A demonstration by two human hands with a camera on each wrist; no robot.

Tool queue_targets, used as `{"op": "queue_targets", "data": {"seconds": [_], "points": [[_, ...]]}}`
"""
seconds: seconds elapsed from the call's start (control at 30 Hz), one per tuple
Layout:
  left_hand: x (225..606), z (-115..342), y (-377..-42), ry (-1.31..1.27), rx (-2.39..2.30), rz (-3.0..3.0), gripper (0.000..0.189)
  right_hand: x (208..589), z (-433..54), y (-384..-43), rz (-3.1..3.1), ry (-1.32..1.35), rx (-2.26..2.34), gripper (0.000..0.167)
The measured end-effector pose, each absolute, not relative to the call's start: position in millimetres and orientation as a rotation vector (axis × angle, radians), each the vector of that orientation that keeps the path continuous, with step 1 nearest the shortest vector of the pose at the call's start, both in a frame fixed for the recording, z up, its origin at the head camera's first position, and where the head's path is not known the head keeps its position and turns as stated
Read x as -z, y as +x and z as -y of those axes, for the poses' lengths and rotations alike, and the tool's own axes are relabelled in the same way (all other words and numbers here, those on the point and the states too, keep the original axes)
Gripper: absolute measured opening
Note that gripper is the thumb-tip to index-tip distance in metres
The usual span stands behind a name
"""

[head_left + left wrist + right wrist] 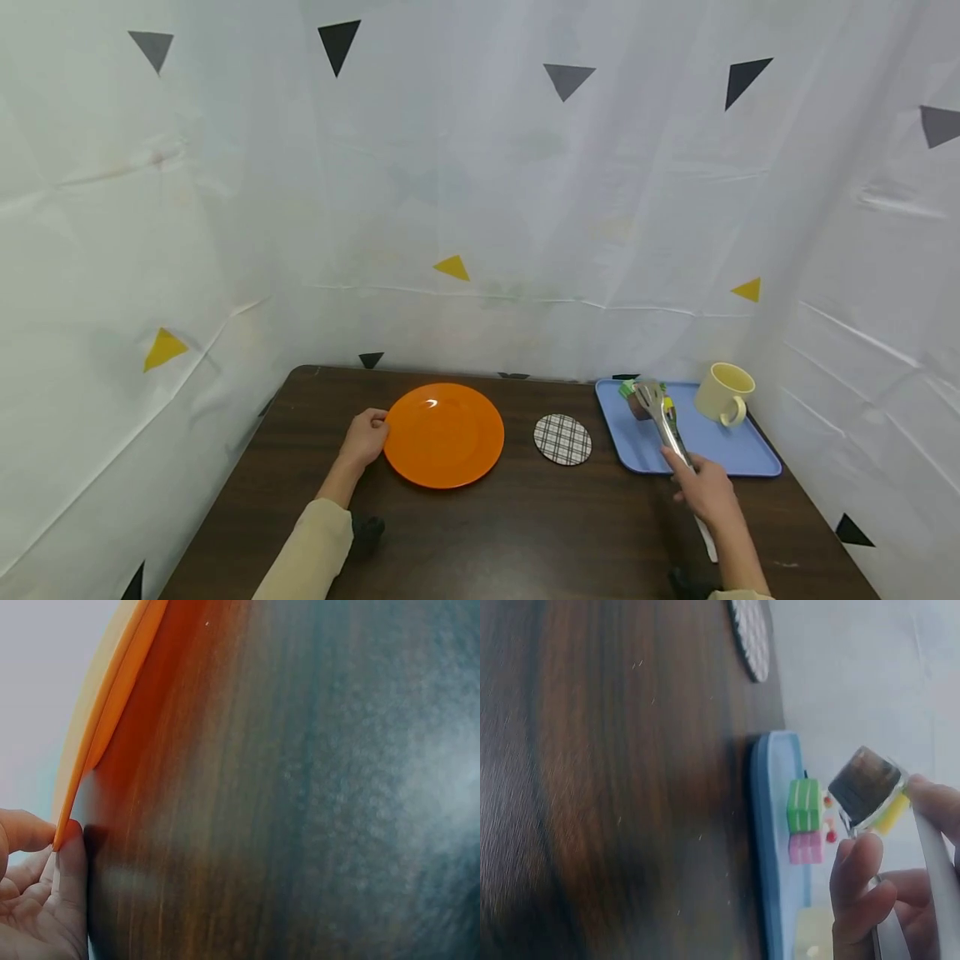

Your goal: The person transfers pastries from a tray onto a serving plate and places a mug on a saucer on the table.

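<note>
I see the left hand point(365, 437) pinching the left rim of the orange plate point(444, 436), which is on the desk point(525, 533). The right hand point(703, 490) grips metal tongs point(670, 432); their tips hold a brown block point(865, 786) above the blue tray point(720, 450). A yellow mug point(722, 393) stands at the tray's right end, and a checked coaster point(562, 439) sits between plate and tray.

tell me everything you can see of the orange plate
The orange plate is round and plain, its glossy surface catching a small highlight near the far edge; whether plastic or ceramic, I can't tell. It sits face up and roughly level over the dark brown table, left of the checked coaster. The left hand pinches its left rim, and the left wrist view shows its underside.
</note>
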State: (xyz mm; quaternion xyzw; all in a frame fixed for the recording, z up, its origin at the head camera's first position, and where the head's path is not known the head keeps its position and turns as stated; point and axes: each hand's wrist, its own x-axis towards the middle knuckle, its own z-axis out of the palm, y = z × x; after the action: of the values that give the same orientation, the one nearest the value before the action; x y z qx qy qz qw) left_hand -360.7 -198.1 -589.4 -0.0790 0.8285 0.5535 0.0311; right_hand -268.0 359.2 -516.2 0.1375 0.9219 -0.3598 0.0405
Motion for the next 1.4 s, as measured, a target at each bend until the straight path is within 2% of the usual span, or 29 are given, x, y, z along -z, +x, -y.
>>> {"op": "queue_targets", "data": {"seconds": [0.37, 0.6, 1.4], "points": [[589, 195, -359, -0.265, -1.715, -2.566, 0.038, 516, -335, -276, -2.804, 0.334, 1.322, 0.073], [589, 194, -356, -0.271, -1.728, -2.586, 0.038, 505, -316, -278, -2.732, 0.308, 1.42, 0.075], [592, 199, -358, -0.301, -1.747, -2.564, 0.036, 500, -265, -278, -2.701, 0.216, 1.55, 0.062]]}}
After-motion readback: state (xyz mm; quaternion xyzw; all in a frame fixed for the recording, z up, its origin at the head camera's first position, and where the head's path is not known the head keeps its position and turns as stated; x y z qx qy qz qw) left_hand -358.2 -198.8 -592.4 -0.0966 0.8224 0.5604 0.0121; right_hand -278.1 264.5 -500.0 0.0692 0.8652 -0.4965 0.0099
